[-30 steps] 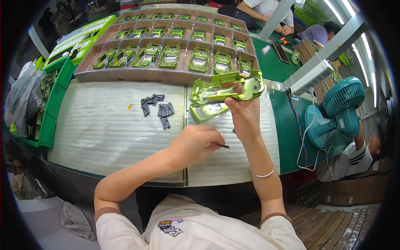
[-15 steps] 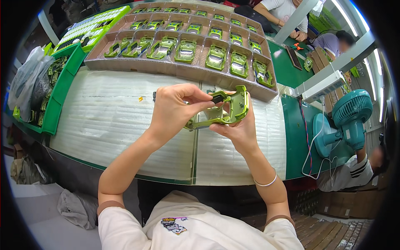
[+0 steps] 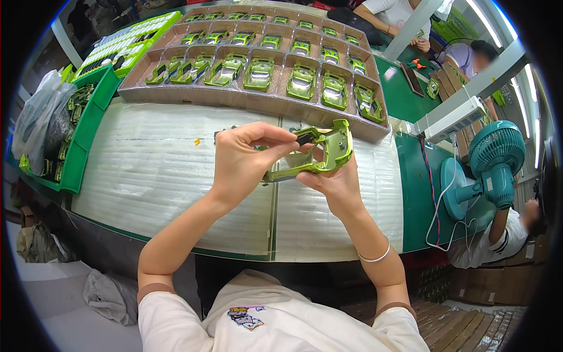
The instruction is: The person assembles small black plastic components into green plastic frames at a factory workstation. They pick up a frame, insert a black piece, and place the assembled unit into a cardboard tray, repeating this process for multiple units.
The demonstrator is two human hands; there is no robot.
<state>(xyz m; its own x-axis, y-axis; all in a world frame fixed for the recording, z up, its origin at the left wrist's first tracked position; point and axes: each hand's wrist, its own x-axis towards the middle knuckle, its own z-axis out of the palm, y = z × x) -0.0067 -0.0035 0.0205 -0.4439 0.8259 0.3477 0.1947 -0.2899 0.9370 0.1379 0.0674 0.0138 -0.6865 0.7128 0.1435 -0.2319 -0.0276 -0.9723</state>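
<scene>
Over the padded work surface I hold a green toy car body shell [image 3: 336, 148], its hollow inside facing me. My right hand [image 3: 340, 186] is closed round its right end, thumb along the near edge. My left hand [image 3: 243, 158] pinches a small black part [image 3: 306, 138] between thumb and fingertips, at the inner edge of the shell. Whether that part is seated in the shell or only touching it, I cannot tell. Past my hands stands a divided cardboard tray [image 3: 193, 94] with several similar green car shells, one to a compartment.
A green bin [image 3: 88, 141] of small car parts, partly under a plastic bag [image 3: 38, 117], stands at the left. Behind it lies a bright green tray [image 3: 126, 50] of white and black pieces. At the right are a teal fan [image 3: 495, 149], its cable, a power strip [image 3: 457, 120] and co-workers.
The shell has tilted very slightly in my hands, while the pinch on the black part stays the same. The fan's head has turned a little at the right.
</scene>
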